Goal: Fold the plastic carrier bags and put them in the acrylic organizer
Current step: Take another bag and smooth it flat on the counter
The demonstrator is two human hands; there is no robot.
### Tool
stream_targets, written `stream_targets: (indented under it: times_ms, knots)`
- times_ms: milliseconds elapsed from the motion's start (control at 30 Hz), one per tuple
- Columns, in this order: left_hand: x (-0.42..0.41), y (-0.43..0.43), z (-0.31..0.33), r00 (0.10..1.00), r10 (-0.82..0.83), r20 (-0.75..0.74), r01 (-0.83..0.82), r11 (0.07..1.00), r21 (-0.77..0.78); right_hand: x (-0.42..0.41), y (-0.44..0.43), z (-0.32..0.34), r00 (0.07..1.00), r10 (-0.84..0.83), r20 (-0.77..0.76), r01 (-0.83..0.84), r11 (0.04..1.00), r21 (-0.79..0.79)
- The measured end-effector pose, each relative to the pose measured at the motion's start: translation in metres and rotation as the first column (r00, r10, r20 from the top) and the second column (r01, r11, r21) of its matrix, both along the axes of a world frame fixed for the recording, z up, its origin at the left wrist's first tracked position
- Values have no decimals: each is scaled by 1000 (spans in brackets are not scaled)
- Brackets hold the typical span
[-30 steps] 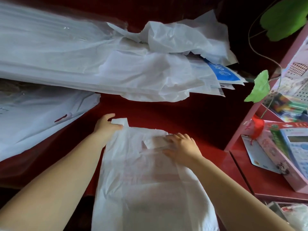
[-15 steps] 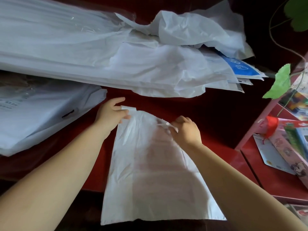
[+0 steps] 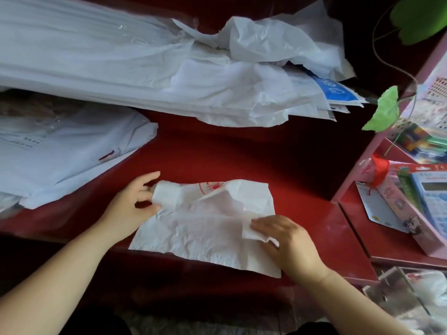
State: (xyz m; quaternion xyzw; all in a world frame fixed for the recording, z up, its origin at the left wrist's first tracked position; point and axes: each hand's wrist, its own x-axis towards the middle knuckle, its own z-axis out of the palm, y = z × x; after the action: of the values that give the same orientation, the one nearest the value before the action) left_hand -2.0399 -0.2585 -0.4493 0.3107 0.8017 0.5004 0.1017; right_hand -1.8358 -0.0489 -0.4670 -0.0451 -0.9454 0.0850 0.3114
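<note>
1. We locate the carrier bag lying flat on the red bench, about midway along its near edge. The bag is white, creased and partly folded, with a red print showing along its far side.
2. The bag's near right corner reaches the near edge of the bench. We cannot tell whether it overhangs.
3. The left hand sits at the bag's far left corner. Its fingers and thumb curl round a bunched handle strip and pinch it. The forefinger lies straighter, along the far side of the strip.
4. The right hand rests on the bag's right side. Its fingers are bent and pressed together, pinching a folded white flap of the same bag.
5. Along the far edge of the bench we find a wide, loose heap of white bags, well apart from the carrier bag. A blue-printed packet protrudes at its right end.
6. At the left edge lies a flat stack of white bags, near the left hand but not touching it.
7. Beside the right edge stands a second red surface carrying a calculator. A green leaf hangs above it.
8. Below the near right corner we see a clear-walled container. It is too blurred for us to tell its contents.
</note>
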Motion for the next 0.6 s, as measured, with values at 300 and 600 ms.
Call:
stream_targets:
  times_ms: [300, 600]
  knots:
    - [27, -40, -8, 912, -184, -365, 91, 962, -258, 26, -5, -11, 982, -49, 184, 27, 992, 120]
    - [25, -40, 23, 961, 138, -238, -117, 988, 100, 11, -2, 32, 952, -275, -138, 234, 938, -256]
